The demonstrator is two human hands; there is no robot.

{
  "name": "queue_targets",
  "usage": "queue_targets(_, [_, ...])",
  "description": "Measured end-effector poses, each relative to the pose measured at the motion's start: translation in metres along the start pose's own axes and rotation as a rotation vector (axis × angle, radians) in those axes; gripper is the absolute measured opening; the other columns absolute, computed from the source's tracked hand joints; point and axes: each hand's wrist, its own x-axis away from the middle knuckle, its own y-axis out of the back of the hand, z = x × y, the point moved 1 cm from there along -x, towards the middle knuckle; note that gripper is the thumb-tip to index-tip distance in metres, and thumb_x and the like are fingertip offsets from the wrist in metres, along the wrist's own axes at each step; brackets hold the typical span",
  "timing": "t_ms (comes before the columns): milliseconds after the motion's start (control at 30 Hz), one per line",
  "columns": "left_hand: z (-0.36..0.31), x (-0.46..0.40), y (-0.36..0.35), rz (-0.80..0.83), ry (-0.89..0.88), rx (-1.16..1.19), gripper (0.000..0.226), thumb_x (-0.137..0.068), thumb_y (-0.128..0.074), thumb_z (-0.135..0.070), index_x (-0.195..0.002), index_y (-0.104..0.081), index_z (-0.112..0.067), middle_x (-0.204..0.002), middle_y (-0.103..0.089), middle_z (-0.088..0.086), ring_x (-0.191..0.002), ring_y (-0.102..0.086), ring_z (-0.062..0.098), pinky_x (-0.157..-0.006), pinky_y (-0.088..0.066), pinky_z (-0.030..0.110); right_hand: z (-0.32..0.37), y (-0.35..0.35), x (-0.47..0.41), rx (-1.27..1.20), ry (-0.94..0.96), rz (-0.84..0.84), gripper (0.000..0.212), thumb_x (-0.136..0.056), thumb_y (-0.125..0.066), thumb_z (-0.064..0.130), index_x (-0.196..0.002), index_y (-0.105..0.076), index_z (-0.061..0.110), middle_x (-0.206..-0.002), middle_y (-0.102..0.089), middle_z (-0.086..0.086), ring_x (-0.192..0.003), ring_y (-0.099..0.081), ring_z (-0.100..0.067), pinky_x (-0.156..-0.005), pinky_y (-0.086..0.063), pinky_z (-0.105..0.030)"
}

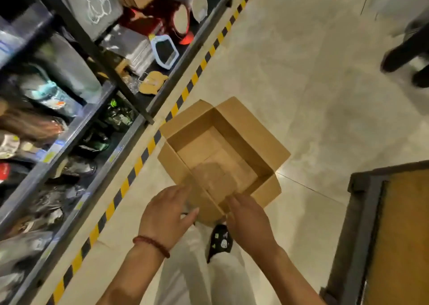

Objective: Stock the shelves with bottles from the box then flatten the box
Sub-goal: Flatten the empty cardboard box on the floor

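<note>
A brown cardboard box stands open on the pale floor in the middle of the view, its flaps folded outward and nothing inside it. My left hand hovers at the near left flap with fingers straight and spread. My right hand reaches over the near flap, fingers extended toward the box's near edge; whether they touch the cardboard I cannot tell. Dark bottles lie on the lower shelves of the metal rack at the left.
A yellow-and-black hazard strip runs along the floor beside the rack. A cart with a wooden top stands at the right. Another person's dark shoes are at the upper right. My own legs and shoe are below the box.
</note>
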Motion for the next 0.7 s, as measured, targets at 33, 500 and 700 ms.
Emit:
queue_targets(33, [0.005, -0.018, -0.017, 0.040, -0.001, -0.011, 0.060, -0.088, -0.057, -0.046, -0.140, -0.043, -0.020, -0.141, -0.047, 0.001, -0.131, -0.041, 0.019, -0.105, -0.032, 0.030, -0.009, -0.013, -0.018, 0.003, -0.020, 0.028, 0.032, -0.090, -0.044, 0.013, -0.119, -0.054, 0.021, -0.120, -0.055, 0.002, -0.109, -0.049, -0.020, -0.086, -0.045, -0.031])
queue_targets(500, [0.130, -0.180, -0.287, 0.366, -0.113, -0.283, 0.054, -0.092, -0.045, -0.043, -0.144, -0.030, -0.035, -0.155, -0.019, -0.005, -0.144, -0.010, 0.015, -0.112, -0.015, 0.038, -0.112, -0.275, -0.184, 0.040, -0.233, 0.334, 0.037, -0.094, -0.046, 0.015, -0.131, -0.046, 0.015, -0.122, -0.055, -0.006, -0.111, -0.051, -0.026, -0.087, -0.041, -0.033])
queue_targets(700, [0.160, -0.206, -0.334, 0.395, -0.204, -0.406, 0.048, -0.095, -0.031, -0.048, -0.142, -0.027, -0.045, -0.157, -0.013, -0.011, -0.146, 0.008, 0.019, -0.114, 0.005, 0.049, -0.134, -0.329, -0.190, 0.009, -0.270, 0.400, 0.017, -0.097, -0.041, 0.014, -0.107, -0.050, 0.025, -0.107, -0.065, -0.007, -0.098, -0.061, -0.026, -0.074, -0.037, -0.030])
